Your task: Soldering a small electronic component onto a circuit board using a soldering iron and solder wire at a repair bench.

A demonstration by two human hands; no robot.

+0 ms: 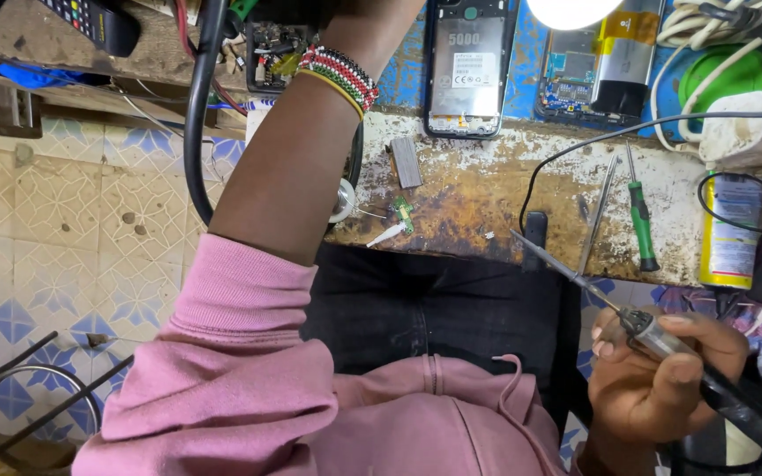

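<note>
Head view, workbench seen from above.

Right hand (663,375): fingers curling tight around a soldering iron (654,335), held low over the lap, its thin tip (531,247) reaching up to the front edge of the bench (487,194).

Left hand: the forearm with a beaded bracelet (339,78) is stretching to the far top of the bench; the hand itself is lying out of frame, so its grip cannot be told.

Lying on the bench: small green circuit board (403,211), grey metal strip (407,161), tweezers (596,216), green screwdriver (640,216), yellow can (732,234). Behind them: opened phone (466,66), second opened phone (599,62).

Risk, as judged: the iron's tip is sitting close to the black cable (566,154) and above dark trousers (434,304); with eyes on the far reach, a drifting hand could scorch either.
</note>
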